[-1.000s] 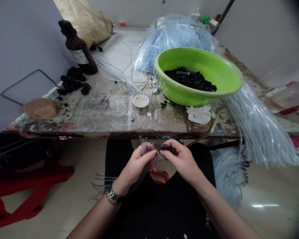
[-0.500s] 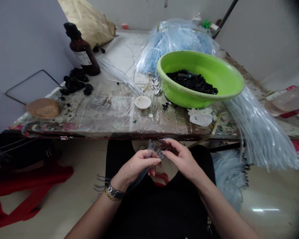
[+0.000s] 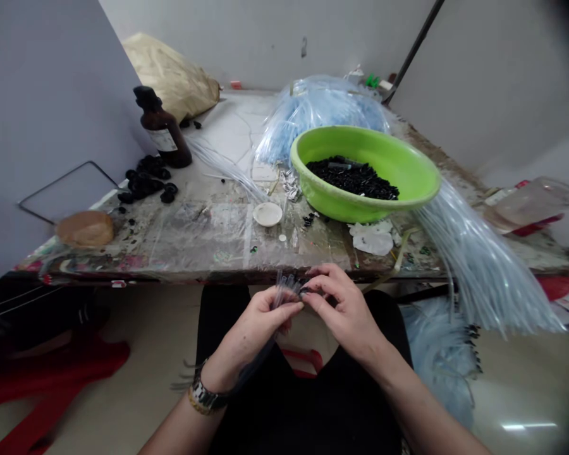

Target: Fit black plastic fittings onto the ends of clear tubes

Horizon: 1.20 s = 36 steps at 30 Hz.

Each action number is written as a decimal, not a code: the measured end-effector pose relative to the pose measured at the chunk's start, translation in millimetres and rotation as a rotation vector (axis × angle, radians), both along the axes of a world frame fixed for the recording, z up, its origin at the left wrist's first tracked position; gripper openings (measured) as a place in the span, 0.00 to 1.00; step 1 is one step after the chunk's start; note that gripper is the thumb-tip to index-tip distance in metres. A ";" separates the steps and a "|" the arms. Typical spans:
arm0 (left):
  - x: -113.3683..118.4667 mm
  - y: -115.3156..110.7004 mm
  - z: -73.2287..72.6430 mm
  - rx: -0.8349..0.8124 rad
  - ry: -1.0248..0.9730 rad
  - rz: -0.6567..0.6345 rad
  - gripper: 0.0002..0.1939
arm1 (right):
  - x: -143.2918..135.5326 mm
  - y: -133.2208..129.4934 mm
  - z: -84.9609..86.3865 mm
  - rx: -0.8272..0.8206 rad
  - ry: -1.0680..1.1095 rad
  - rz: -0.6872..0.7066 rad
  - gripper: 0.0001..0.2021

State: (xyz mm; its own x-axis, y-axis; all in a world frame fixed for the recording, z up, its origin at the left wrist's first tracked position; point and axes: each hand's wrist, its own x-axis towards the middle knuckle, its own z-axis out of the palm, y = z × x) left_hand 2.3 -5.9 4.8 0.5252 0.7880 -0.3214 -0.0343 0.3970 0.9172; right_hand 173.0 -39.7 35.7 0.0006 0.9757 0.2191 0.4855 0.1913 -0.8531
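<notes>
My left hand (image 3: 260, 319) is closed round a bundle of thin clear plastic tubes (image 3: 284, 282). The tubes' open ends stick up past the thumb, and their tails trail back under the wrist. Close against it, my right hand (image 3: 344, 309) is in a pinch at the tube ends. A small black piece (image 3: 304, 291) shows at its fingertips; its exact shape is too small to make out. Both hands are above my lap, just below the table's front edge. On the table, a green basin (image 3: 365, 212) holds a heap of small black pieces (image 3: 353, 180).
Behind the basin lies a big pile of clear tubes (image 3: 313, 110); another bundle (image 3: 483, 259) hangs over the front edge at right. A small white dish (image 3: 267, 215), brown bottle (image 3: 168, 139), black lumps (image 3: 146, 177) and brown block (image 3: 85, 229) stand on the worn table (image 3: 199, 237).
The view has tilted up a little, so the table things sit lower. My right fingers have closed in on the tube ends, with a dark piece now showing there. My left hand keeps its grip.
</notes>
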 end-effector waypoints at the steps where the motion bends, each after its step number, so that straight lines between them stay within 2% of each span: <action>1: -1.5 0.6 -0.1 -0.030 -0.031 -0.008 0.08 | -0.7 1.2 0.3 -0.010 0.016 -0.003 0.04; 7: -7.5 1.3 2.4 -0.168 -0.150 0.024 0.11 | -4.8 6.0 -2.2 -0.090 0.089 -0.008 0.04; 12: -3.8 1.5 2.7 -0.230 -0.155 0.203 0.13 | 1.5 19.3 -4.8 -0.047 0.053 0.063 0.04; 14: -3.1 1.6 2.4 -0.227 -0.151 0.278 0.14 | 10.4 32.3 -6.3 0.001 0.012 0.025 0.04; 17: -3.1 0.6 2.4 -0.208 -0.136 0.335 0.14 | 27.9 58.9 -10.2 0.120 -0.131 -0.103 0.05; 20: -2.4 -1.8 1.7 -0.193 -0.128 0.335 0.14 | 41.8 86.8 -15.0 0.219 -0.322 -0.154 0.07; 25: 0.9 -5.1 -2.7 -0.177 -0.136 0.321 0.13 | 45.5 119.4 -21.5 0.200 -0.594 -0.152 0.11; 31: 0.0 -6.6 -7.3 -0.199 -0.134 0.342 0.15 | 40.3 134.6 -29.4 0.136 -0.852 -0.113 0.14; 36: -0.6 -5.1 -8.1 -0.220 -0.149 0.352 0.15 | 39.6 134.1 -31.9 0.143 -0.870 -0.112 0.11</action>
